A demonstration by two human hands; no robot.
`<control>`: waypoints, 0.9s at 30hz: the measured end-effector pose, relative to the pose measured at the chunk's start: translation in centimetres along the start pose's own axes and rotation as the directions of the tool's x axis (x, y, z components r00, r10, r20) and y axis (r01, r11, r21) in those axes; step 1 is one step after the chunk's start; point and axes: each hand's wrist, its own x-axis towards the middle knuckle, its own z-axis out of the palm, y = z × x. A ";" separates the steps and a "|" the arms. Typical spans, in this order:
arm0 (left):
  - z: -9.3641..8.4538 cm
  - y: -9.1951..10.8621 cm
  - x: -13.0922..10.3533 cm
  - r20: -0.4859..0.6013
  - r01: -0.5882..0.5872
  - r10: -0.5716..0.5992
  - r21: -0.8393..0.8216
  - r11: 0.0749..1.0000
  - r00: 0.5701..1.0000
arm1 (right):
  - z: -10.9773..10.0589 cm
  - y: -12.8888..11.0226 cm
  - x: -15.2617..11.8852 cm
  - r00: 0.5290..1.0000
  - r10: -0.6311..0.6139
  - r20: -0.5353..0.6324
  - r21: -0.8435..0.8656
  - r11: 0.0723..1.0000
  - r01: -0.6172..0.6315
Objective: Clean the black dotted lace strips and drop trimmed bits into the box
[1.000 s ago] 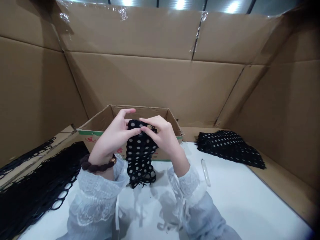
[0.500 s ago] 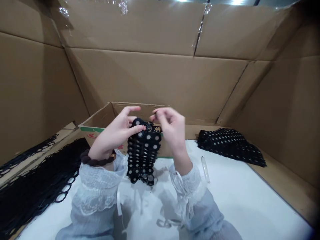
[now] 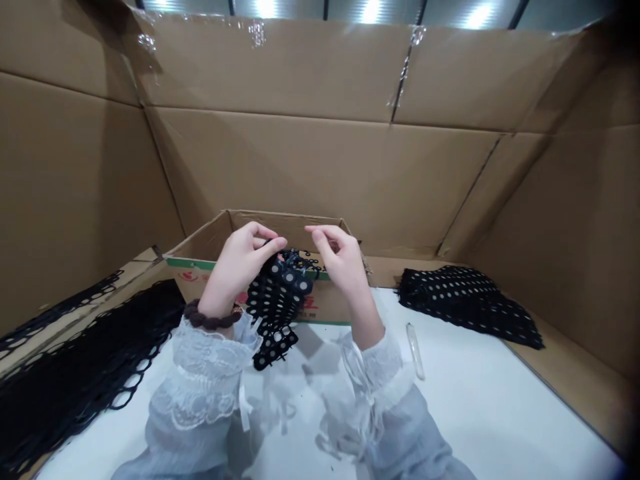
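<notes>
A strip of black lace with pale dots [image 3: 280, 287] hangs from my left hand [image 3: 240, 263], its top edge pinched between thumb and fingers. The strip is bunched and slanted, and its lower end hangs just above or touches the white table; I cannot tell which. To the right of the lace, my right hand [image 3: 340, 257] is raised with thumb and forefinger pressed together. Whatever may be between those fingertips is too small to make out. A loose looped edge of the lace lies in the gap between the hands.
Behind the hands stands an open cardboard box [image 3: 200, 265] with a green rim. Black looped lace [image 3: 95, 353] lies at left, and more dotted black lace [image 3: 465, 300] at right. A clear slim tool [image 3: 415, 352] rests on the white table [image 3: 480, 407]. Tall cardboard walls [image 3: 300, 167] surround everything.
The lace has turned from hanging straight to slanting and bunching. My left fingers have closed into a tighter pinch. My right hand stays raised, slightly farther from the lace.
</notes>
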 end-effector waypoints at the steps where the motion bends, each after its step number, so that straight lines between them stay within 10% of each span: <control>1: 0.1 0.0 0.0 0.021 -0.001 0.002 -0.021 1.000 1.000 | 0.0 -0.9 -0.2 0.995 -0.024 0.097 0.100 0.995 0.014; 9: -0.3 1.2 -1.6 0.164 -0.045 0.072 -0.159 0.986 0.984 | 1.3 -3.2 -1.0 0.997 -0.013 0.080 0.198 0.980 -0.003; 12: -0.6 1.3 -1.6 0.306 -0.033 0.095 -0.203 0.979 0.947 | 0.0 -2.8 -0.6 0.973 0.077 -0.216 0.216 0.976 -0.029; 16: -1.0 0.6 -1.0 0.226 -0.037 0.073 -0.159 0.987 0.971 | -2.7 0.0 0.4 0.854 0.126 -0.505 0.180 0.983 -0.039; 21: -0.9 0.4 -0.6 0.081 -0.047 0.064 -0.199 0.979 0.995 | -1.4 3.4 0.9 0.951 0.224 -0.211 -0.063 0.968 -0.242; 27: -0.3 0.3 -0.4 -0.021 -0.051 0.048 -0.181 0.982 0.999 | 0.2 -0.7 0.1 0.971 -0.091 0.222 0.162 0.985 0.055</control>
